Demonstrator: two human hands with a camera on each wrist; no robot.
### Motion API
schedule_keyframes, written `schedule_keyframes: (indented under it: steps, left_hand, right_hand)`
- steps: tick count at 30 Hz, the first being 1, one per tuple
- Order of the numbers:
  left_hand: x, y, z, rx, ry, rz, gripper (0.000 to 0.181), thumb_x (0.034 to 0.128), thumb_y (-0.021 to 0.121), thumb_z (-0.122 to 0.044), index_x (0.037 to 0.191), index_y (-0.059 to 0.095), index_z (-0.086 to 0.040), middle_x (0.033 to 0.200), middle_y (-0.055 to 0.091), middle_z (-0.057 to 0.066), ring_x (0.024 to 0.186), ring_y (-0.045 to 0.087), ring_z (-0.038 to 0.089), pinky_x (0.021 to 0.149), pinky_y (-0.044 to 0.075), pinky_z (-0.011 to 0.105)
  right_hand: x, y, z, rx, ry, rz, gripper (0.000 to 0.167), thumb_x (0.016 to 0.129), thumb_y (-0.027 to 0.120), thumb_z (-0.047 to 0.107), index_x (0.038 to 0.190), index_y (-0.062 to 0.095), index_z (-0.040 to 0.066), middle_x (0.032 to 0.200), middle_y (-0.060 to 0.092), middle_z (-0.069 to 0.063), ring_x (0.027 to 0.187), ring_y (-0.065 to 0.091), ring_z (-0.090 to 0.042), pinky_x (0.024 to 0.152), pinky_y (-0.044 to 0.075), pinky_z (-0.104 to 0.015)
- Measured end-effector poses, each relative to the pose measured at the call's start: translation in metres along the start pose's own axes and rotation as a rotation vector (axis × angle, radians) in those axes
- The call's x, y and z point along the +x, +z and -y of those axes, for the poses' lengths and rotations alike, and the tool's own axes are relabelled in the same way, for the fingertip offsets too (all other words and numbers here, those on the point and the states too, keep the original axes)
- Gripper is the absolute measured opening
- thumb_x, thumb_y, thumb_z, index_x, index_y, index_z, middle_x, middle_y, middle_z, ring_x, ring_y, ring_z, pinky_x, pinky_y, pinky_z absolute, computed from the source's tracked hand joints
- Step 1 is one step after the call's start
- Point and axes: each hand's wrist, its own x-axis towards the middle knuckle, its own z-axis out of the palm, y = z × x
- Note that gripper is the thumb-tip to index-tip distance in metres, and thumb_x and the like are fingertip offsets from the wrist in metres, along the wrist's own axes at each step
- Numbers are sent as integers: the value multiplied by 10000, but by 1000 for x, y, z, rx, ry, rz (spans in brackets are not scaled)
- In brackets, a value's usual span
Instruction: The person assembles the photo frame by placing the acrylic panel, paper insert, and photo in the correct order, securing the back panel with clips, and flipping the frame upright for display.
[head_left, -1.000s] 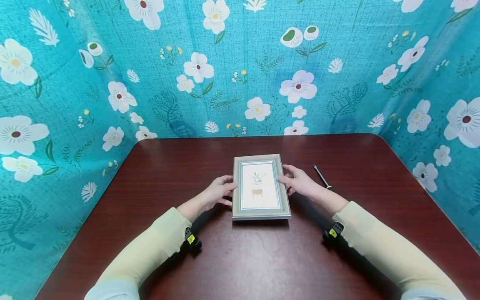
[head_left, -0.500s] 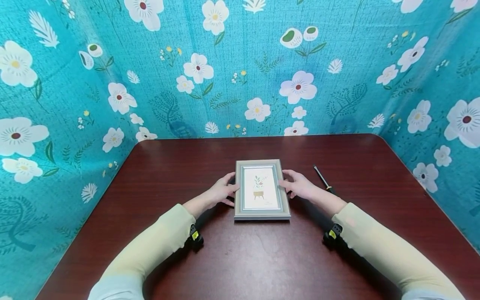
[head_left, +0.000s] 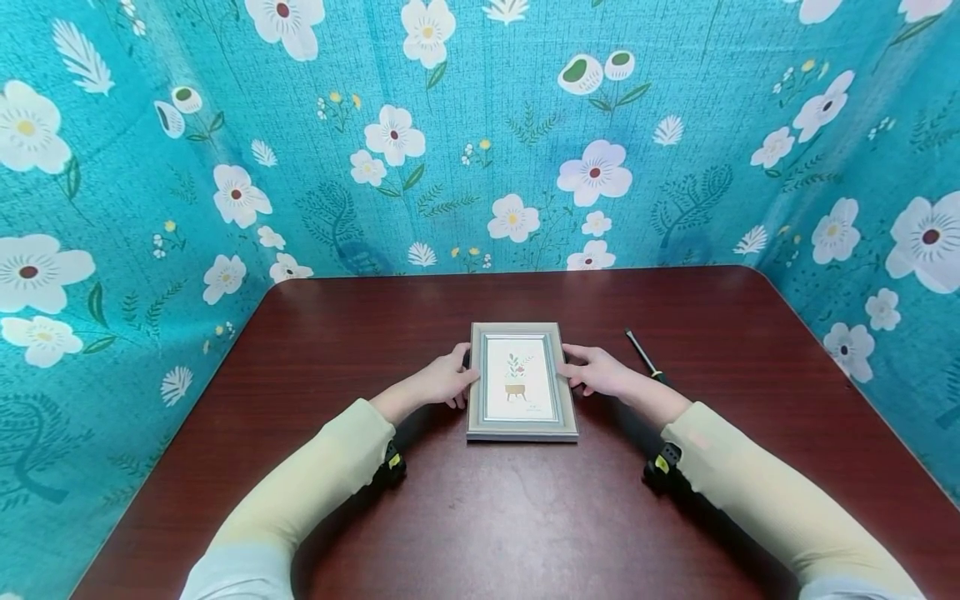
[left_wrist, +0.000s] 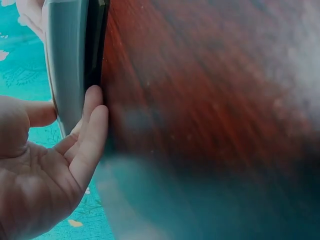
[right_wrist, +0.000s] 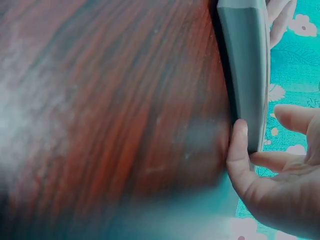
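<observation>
A picture frame [head_left: 566, 408] with a pale border and a potted-plant print lies face up on the table, nearly flat. At its left edge, my left hand [head_left: 444, 379] grips it, thumb over the border and fingers along the side. In the left wrist view that thumb [left_wrist: 42, 114] meets the front rim, and a dark gap shows between frame and tabletop. My right hand [head_left: 600, 372] holds the opposite edge. Fingertips [right_wrist: 240, 132] touch the side in the right wrist view, with the thumb [right_wrist: 295, 118] just off the front face. The frame's underside is mostly hidden.
A screwdriver [head_left: 642, 353] lies right of the frame, its handle partly hidden behind the right forearm. The dark red wooden table [head_left: 360, 321] meets a blue flowered cloth [head_left: 465, 125] at the back and sides. Each wrist carries a small black camera.
The picture frame has been lowered and now lies flatter, its far edge dropping toward the table. My left hand has shifted slightly right, and its fingers have drawn in closer to the frame.
</observation>
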Motion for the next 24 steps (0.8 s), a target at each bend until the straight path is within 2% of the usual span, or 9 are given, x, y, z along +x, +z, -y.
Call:
schedule_keyframes:
  steps: [3, 8, 15, 20, 23, 24]
  left_hand:
    - [1, 1, -1, 58, 2, 3, 608, 1018, 450, -175, 1496, 139, 33, 732, 635, 92, 552, 633, 214, 524, 535, 328]
    - [2, 3, 0, 107, 0, -1, 595, 1020, 454, -172, 1482, 158, 56, 693, 621, 83, 523, 604, 193, 498, 508, 303]
    - [4, 5, -1, 99, -4, -16, 585, 1013, 464, -155, 1477, 176, 57, 683, 608, 100, 518, 594, 195, 484, 500, 303]
    - [4, 5, 1, 76, -10, -11, 637, 1007, 478, -174, 1497, 146, 60, 686, 620, 99, 529, 607, 192, 497, 518, 313]
    - [-2, 1, 1, 86, -6, 6, 679, 1009, 493, -210, 1502, 118, 69, 702, 625, 82, 563, 617, 180, 516, 518, 310]
    - [-5, -1, 1, 104, -1, 9, 688, 1012, 499, -226, 1502, 116, 70, 713, 628, 74, 579, 620, 172, 533, 514, 306]
  right_hand:
    - [1, 1, 0, 3, -2, 14, 622, 1001, 545, 181, 1473, 251, -97, 884, 616, -125, 727, 586, -138, 593, 500, -267]
    - [1, 2, -1, -15, -30, 34, 623, 1007, 530, 163, 1470, 223, -119, 921, 562, -128, 733, 558, -154, 597, 488, -277]
    - [1, 3, 2, -58, -44, 28, 624, 1007, 529, 159, 1464, 220, -129, 952, 553, -145, 767, 561, -200, 597, 487, -294]
    - [-2, 2, 0, -72, -26, 18, 663, 1001, 543, 197, 1466, 203, -131, 1103, 558, -222, 838, 607, -225, 605, 508, -311]
    - [-7, -2, -2, -106, -44, 7, 679, 999, 547, 227, 1466, 204, -128, 1205, 534, -260, 909, 622, -266, 637, 518, -345]
    - [-10, -4, -2, -135, -57, -3, 679, 999, 547, 238, 1465, 212, -125, 1231, 523, -270, 962, 618, -293, 686, 523, -372]
